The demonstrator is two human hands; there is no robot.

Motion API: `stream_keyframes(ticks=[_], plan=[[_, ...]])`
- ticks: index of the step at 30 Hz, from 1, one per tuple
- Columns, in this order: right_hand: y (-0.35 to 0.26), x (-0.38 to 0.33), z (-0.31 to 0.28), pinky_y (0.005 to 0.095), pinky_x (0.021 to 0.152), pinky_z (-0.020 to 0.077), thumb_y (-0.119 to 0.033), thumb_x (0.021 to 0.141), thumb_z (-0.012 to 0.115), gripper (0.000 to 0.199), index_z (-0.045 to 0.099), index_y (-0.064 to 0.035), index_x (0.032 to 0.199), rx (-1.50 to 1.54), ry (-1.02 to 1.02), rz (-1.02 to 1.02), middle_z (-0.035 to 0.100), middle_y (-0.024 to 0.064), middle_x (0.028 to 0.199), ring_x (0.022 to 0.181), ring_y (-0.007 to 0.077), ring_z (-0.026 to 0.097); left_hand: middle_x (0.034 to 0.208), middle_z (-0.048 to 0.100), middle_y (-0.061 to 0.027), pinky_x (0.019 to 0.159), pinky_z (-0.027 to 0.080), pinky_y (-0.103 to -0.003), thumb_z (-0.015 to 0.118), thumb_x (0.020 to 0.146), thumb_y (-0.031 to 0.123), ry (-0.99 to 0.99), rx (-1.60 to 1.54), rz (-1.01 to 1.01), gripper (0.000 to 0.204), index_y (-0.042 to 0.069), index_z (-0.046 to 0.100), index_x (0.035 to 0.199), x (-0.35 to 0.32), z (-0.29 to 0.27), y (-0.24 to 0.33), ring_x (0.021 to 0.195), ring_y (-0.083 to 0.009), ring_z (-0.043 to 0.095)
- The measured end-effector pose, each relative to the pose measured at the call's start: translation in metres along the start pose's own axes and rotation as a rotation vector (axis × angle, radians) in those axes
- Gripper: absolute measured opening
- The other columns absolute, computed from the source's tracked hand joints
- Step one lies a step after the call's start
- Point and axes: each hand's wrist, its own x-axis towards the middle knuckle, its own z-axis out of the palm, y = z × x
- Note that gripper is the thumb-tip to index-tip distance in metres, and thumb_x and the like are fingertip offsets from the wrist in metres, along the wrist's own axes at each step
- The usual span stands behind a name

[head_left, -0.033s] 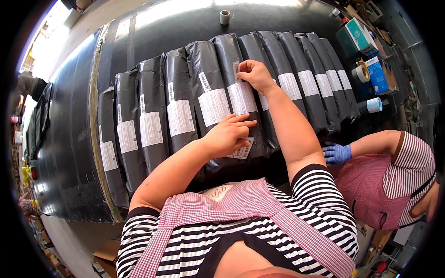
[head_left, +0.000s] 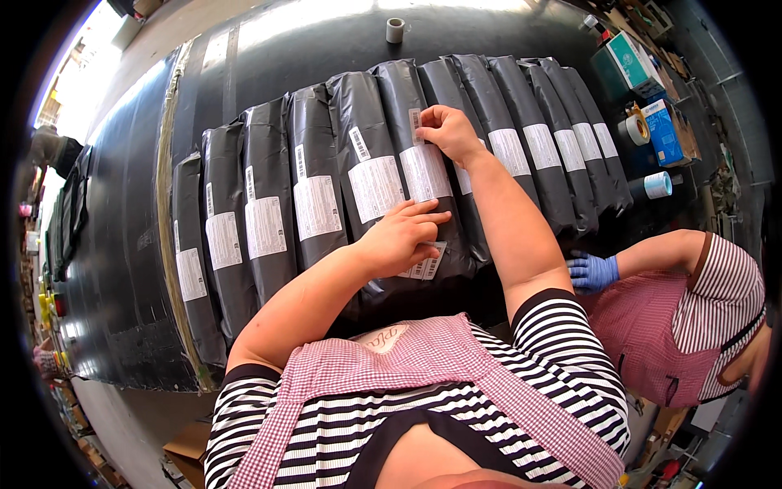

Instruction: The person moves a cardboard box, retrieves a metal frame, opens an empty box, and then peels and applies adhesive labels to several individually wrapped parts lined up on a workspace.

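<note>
A row of black plastic-wrapped parcels (head_left: 358, 102) lies across the dark table, each bearing a white label. My right hand (head_left: 456, 134) pinches the edge of a narrow barcode sticker (head_left: 415, 121) against a middle parcel, just above its large white label (head_left: 423, 173). Nearer to me, my left hand (head_left: 399, 240) rests over the same parcel, two fingers stretched out at the label's lower edge. A small sheet of barcode stickers (head_left: 425, 265) sticks out beneath its thumb, seemingly gripped by the curled digits. Several parcels to the left carry similar barcode strips.
A tape roll (head_left: 395, 31) stands at the table's far side. On the right are a teal box (head_left: 634, 63), a blue box (head_left: 664, 134), a yellowish tape roll (head_left: 635, 129) and a light-blue roll (head_left: 656, 185). A co-worker's blue-gloved hand (head_left: 593, 271) is close by my right arm.
</note>
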Motion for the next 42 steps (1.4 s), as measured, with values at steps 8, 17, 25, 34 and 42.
stream_keyframes(ticks=[8, 17, 25, 34, 42], plan=[[0.001, -0.012, 0.002, 0.0285, 0.079, 0.0541, -0.004, 0.075, 0.081, 0.038, 0.068, -0.0043, 0.111, -0.163, -0.030, -0.149, 0.068, 0.0072, 0.099, 0.086, 0.0150, 0.066, 0.152, 0.048, -0.0085, 0.120, 0.024, -0.053, 0.072, 0.089, 0.021, -0.008, 0.019, -0.008, 0.023, 0.005, 0.056, 0.086, -0.001, 0.001, 0.001, 0.148, -0.0328, 0.032], [0.002, 0.052, 0.013, 0.0322, 0.082, 0.0543, -0.017, 0.070, 0.089, 0.082, 0.053, -0.0125, 0.143, -0.489, 0.314, -0.126, 0.057, 0.0133, 0.122, 0.087, 0.0181, 0.062, 0.147, 0.054, -0.0080, 0.116, 0.031, -0.048, 0.074, 0.086, 0.025, 0.062, 0.008, 0.035, 0.026, 0.006, 0.056, 0.081, -0.002, 0.006, -0.006, 0.145, -0.0318, 0.037], [-0.017, -0.012, 0.010, 0.0264, 0.081, 0.0497, -0.032, 0.089, 0.077, 0.045, 0.065, -0.0028, 0.121, 0.278, 0.331, -0.106, 0.066, 0.0039, 0.098, 0.088, 0.0117, 0.060, 0.136, 0.062, -0.0129, 0.105, 0.045, -0.042, 0.073, 0.089, 0.021, 0.130, -0.316, -0.074, 0.026, 0.001, 0.057, 0.081, 0.000, -0.004, -0.006, 0.131, -0.0343, 0.053], [-0.054, -0.202, 0.033, 0.0224, 0.074, 0.0517, 0.001, 0.082, 0.077, 0.022, 0.063, -0.0047, 0.098, 0.220, -0.023, -0.001, 0.066, 0.0003, 0.089, 0.081, 0.0063, 0.062, 0.085, 0.067, -0.0047, 0.072, 0.050, -0.030, 0.079, 0.085, 0.022, 0.453, -0.582, -0.317, 0.025, 0.000, 0.066, 0.089, -0.014, -0.026, 0.014, 0.077, -0.0137, 0.061], [-0.057, -0.221, 0.036, 0.0244, 0.073, 0.0524, 0.002, 0.088, 0.068, 0.009, 0.062, -0.0002, 0.095, 0.038, 0.146, -0.072, 0.068, 0.0029, 0.086, 0.080, 0.0085, 0.065, 0.089, 0.069, -0.0109, 0.074, 0.052, -0.034, 0.079, 0.083, 0.020, 0.436, -0.345, -0.325, 0.024, 0.002, 0.071, 0.097, -0.018, -0.029, 0.038, 0.080, -0.0234, 0.066]])
